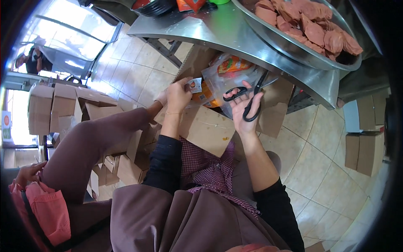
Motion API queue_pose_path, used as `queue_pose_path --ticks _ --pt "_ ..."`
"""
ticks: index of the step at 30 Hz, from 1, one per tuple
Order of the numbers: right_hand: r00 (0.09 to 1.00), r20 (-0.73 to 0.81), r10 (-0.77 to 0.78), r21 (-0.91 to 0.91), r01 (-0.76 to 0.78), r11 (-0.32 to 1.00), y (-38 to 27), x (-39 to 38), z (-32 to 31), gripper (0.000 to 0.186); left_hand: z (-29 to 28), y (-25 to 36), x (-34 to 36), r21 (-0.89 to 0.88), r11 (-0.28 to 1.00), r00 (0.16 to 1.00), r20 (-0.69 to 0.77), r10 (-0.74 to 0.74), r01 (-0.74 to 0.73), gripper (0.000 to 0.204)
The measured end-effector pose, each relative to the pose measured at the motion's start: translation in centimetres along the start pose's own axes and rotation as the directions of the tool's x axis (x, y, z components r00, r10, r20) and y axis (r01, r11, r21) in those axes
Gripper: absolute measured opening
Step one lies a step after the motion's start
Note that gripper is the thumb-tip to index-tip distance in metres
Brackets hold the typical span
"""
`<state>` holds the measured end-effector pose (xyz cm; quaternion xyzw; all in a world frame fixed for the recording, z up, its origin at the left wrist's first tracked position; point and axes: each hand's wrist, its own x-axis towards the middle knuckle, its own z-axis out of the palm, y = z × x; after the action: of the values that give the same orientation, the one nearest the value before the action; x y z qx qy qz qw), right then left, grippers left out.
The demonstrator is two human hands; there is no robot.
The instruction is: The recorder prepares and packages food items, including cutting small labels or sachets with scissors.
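My left hand (pixel 178 97) is closed, pinching a small white printed label (pixel 195 85) with an orange mark, over an open cardboard carton (pixel 205 129). On the right, my right hand (pixel 243 110) has its fingers through the handles of black-handled scissors (pixel 252 110). Their blades are parted and point up and away from me. Inside the carton lies a clear plastic bag (pixel 218 82) with orange packets (pixel 232 65). Part of the bag is behind my hands.
A steel table (pixel 197 30) stands ahead, bearing a big metal bowl (pixel 289 52) of pinkish-brown wrapped pieces (pixel 314 31). Another person's mauve sleeve (pixel 105 134) reaches in from the left beside the carton. Cardboard boxes (pixel 67 103) are piled left; more boxes (pixel 364 153) stand right.
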<state>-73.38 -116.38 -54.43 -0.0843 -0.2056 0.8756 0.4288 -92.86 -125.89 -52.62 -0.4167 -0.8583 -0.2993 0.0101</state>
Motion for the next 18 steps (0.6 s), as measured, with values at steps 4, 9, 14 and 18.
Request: queue_pose_path --ticks 4,9,14,18 --pt "0.973 -0.221 0.058 0.182 -0.017 0.983 -0.7 0.0 -0.4 0.068 1.6 0.8 0.3 -0.044 0.999 0.999 0.049 0.015 -0.013 0.032" --pt "0.963 -0.17 -0.209 -0.103 0.193 0.976 -0.6 0.6 0.0 0.07 2.0 1.1 0.9 -0.06 0.998 1.0 0.01 0.004 -0.003 0.031" --pt "0.961 -0.273 -0.04 0.088 0.067 0.994 -0.8 0.5 -1.0 0.073 1.4 0.9 1.4 -0.091 0.983 0.987 0.033 -0.154 0.157 0.028" --pt "0.978 -0.209 0.009 0.006 -0.008 1.0 -0.9 0.1 -0.6 0.069 0.3 -1.0 2.3 -0.199 0.973 0.992 -0.013 -0.123 0.118 0.026"
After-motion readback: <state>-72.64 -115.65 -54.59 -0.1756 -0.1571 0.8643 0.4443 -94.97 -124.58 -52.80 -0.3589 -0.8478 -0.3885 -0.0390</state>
